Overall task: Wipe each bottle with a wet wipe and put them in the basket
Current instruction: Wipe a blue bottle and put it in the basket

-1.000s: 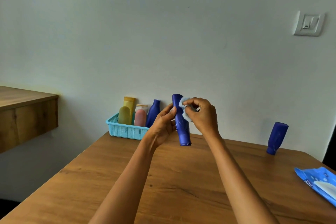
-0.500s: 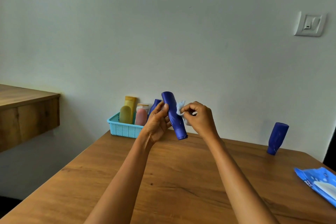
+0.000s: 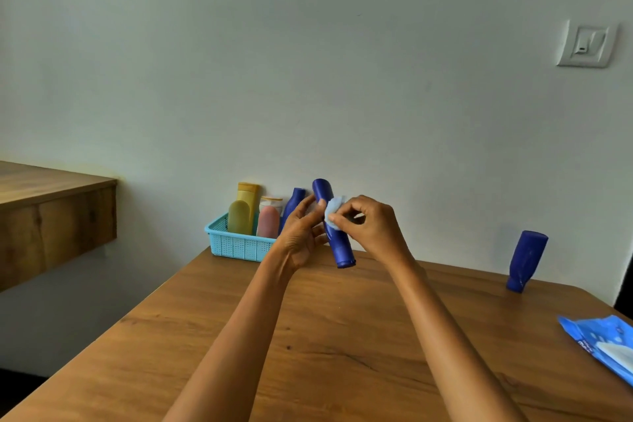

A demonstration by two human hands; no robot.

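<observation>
My left hand (image 3: 301,233) grips a dark blue bottle (image 3: 339,247) above the table, its cap end pointing down and to the right. My right hand (image 3: 371,226) pinches a crumpled pale wet wipe (image 3: 333,212) and presses it against the bottle's upper side. Behind my hands, by the wall, the light blue basket (image 3: 236,243) holds a yellow bottle, an olive bottle, a pink bottle and a dark blue one. Another dark blue bottle (image 3: 525,260) stands cap-down at the table's far right.
A blue pack of wet wipes (image 3: 603,346) lies at the right edge of the wooden table (image 3: 308,353). A wooden shelf (image 3: 51,216) juts from the wall on the left. A wall switch (image 3: 586,44) sits at the upper right.
The held bottle has tilted from nearly upright to leaning with its top to the left. The wipe has slid along its upper part, and both hands have shifted slightly.
</observation>
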